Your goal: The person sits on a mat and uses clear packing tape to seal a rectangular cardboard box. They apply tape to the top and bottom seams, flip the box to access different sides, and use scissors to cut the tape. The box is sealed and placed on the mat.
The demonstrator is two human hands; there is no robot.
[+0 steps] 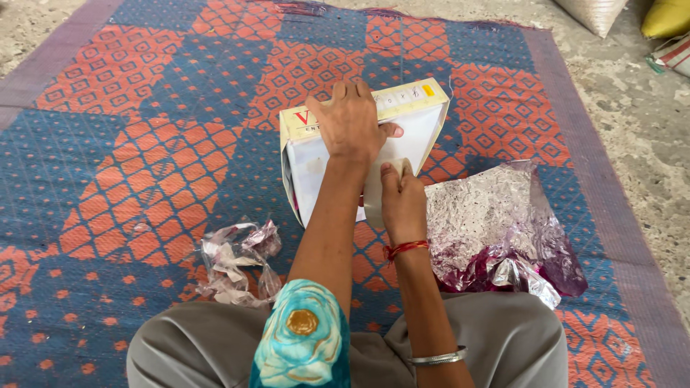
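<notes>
A white cardboard box point(309, 162) with a cream printed top edge lies on the woven mat in front of me. My left hand point(350, 118) lies flat on top of the box, fingers spread and pressing down. My right hand point(402, 201), with a red thread at the wrist, grips a roll of pale tape point(375, 194) against the box's near face. A crumpled sheet of silver and magenta foil wrap point(496, 223) sits to the right of the box.
Crumpled bits of pink and clear plastic point(237, 262) lie on the mat at my left knee. The blue and orange patterned mat point(144, 144) rests on a concrete floor point(647, 122). A woven sack point(593, 11) and a yellow bag point(668, 18) sit at the far right.
</notes>
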